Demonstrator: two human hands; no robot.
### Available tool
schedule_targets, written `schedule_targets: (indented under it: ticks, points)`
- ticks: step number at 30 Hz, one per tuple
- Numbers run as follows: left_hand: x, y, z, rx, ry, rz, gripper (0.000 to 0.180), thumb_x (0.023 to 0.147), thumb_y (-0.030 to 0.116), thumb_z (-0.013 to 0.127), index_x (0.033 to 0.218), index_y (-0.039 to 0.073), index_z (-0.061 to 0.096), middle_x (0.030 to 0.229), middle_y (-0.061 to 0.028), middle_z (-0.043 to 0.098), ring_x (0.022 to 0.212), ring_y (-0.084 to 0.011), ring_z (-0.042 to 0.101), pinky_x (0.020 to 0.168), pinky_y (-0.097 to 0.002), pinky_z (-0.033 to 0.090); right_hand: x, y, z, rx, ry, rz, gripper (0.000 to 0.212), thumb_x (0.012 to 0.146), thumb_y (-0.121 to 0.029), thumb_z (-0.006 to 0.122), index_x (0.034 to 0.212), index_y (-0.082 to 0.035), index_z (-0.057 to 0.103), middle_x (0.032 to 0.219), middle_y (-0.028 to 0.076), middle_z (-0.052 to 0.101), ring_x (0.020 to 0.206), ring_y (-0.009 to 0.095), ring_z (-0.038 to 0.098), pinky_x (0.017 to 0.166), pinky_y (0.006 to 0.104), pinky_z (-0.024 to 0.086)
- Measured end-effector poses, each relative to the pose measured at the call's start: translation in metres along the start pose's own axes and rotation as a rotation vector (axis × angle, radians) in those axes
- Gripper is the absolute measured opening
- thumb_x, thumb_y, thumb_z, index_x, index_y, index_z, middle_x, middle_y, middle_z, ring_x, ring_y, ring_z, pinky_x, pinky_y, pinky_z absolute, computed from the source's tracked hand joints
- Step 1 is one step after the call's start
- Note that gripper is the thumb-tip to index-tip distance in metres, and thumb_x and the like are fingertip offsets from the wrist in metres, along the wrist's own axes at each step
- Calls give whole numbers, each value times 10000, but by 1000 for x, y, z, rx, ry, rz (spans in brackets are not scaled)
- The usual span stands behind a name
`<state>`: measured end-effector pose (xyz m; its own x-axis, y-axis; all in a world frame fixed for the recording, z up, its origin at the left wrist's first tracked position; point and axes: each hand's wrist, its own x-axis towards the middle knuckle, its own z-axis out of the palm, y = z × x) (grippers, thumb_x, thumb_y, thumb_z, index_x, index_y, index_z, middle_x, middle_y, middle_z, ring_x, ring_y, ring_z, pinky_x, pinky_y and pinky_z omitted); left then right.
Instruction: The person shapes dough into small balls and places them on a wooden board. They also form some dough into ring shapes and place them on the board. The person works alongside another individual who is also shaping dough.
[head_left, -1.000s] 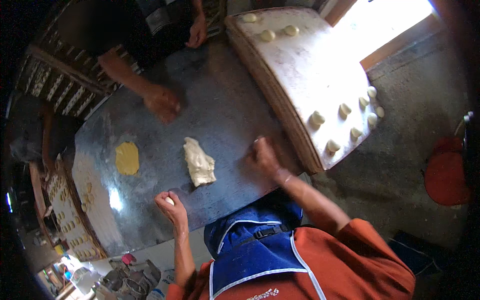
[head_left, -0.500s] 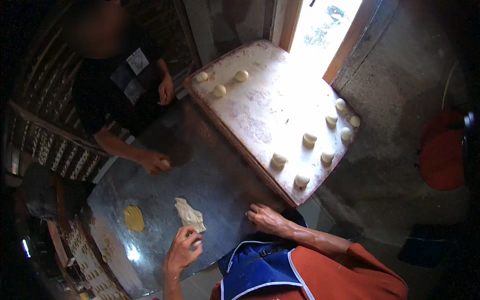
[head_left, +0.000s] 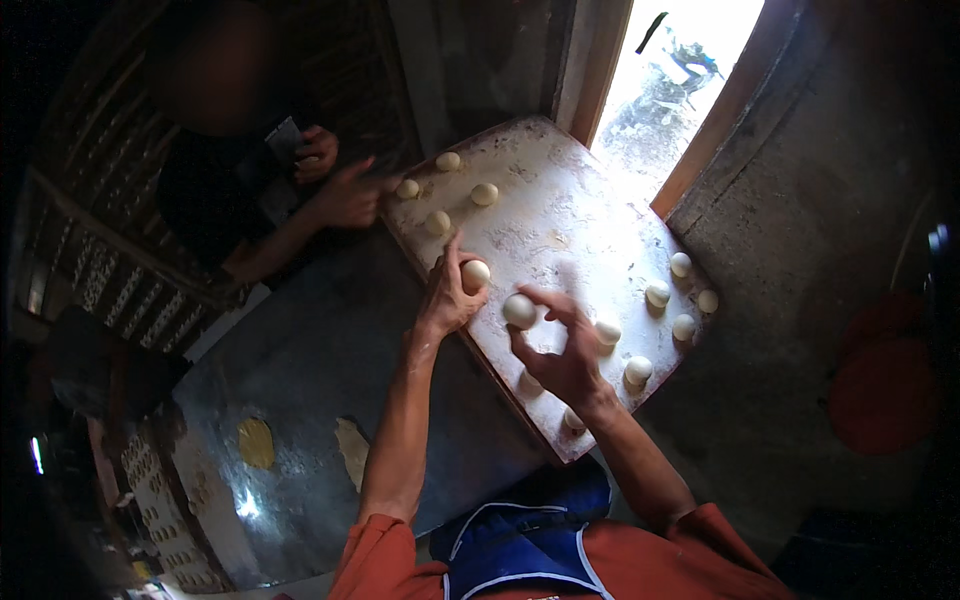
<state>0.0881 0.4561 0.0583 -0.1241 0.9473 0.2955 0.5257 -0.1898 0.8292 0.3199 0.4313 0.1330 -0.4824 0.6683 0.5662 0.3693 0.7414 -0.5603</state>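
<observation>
Both my hands are over the floured wooden board [head_left: 560, 215]. My left hand [head_left: 447, 298] is at the board's near-left edge, its thumb and fingers closed round a pale, round dough ball [head_left: 475, 276]. Just right of it, my right hand [head_left: 572, 362] has thumb and forefinger curved about a second dough ball [head_left: 519, 311]; motion blurs these fingers slightly. One dough ball [head_left: 530, 381] lies partly hidden by my right hand, and another dough ball [head_left: 574, 418] sits near my wrist. Beyond my left hand several more dough balls [head_left: 484, 194] rest at the board's far-left corner.
Several dough balls [head_left: 657, 293] sit along the board's right side. On the dark worktop [head_left: 310, 350] lie a yellow flat piece [head_left: 256, 443] and a stretched dough sheet [head_left: 352, 450], partly behind my left arm. A co-worker's hand [head_left: 350, 197] reaches to the board's left corner. A bright doorway [head_left: 665, 95] stands beyond.
My hands have moved from the dark worktop up to the board, each now at a dough ball. The co-worker's hand rose to the board's corner, where one more dough ball lies.
</observation>
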Motion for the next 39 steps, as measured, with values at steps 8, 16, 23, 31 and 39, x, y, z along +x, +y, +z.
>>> schedule_targets:
  ticks: [8, 16, 23, 31, 39]
  points:
    - [-193, 77, -37, -114, 428, -264, 715, 898, 75, 690, 1523, 41, 343, 1383, -159, 578, 1262, -255, 566, 1004, -404, 459, 4, -3, -35, -23, -107, 251, 1045, 764, -38, 818, 1606, -18, 200, 1349, 202, 591, 1229, 352, 569, 1089, 453, 441]
    - [-409, 84, -25, 212, 478, -684, 362, 841, 97, 751, 1186, 51, 651, 1169, -133, 664, 1113, -319, 612, 896, -416, 498, -23, -52, 1, 133, -237, 207, 641, 793, 34, 713, 1400, 3, 508, 1229, 223, 620, 1150, 377, 604, 1018, 451, 481]
    - [-446, 41, -72, 344, 626, -871, 395, 809, 141, 795, 1162, 47, 645, 1128, -139, 654, 1101, -350, 582, 970, -474, 459, -119, -129, 76, 285, -923, 12, 539, 866, -116, 726, 1369, -45, 546, 1162, 177, 591, 1098, 368, 571, 996, 449, 461]
    - [-443, 33, -88, 436, 472, -696, 592, 788, 239, 832, 1289, 69, 566, 1223, -146, 586, 1160, -376, 548, 994, -504, 441, -154, -151, 103, 145, -1134, 21, 471, 922, -165, 695, 1361, -37, 578, 1220, 181, 611, 1165, 365, 577, 1040, 449, 455]
    - [-411, -12, -71, 617, 492, -565, 590, 829, 228, 812, 1327, 39, 559, 1299, -157, 549, 1174, -392, 545, 967, -505, 466, -168, -143, 153, 290, -1076, 283, 380, 1015, -250, 609, 1300, 0, 626, 1178, 188, 681, 1095, 321, 672, 992, 416, 509]
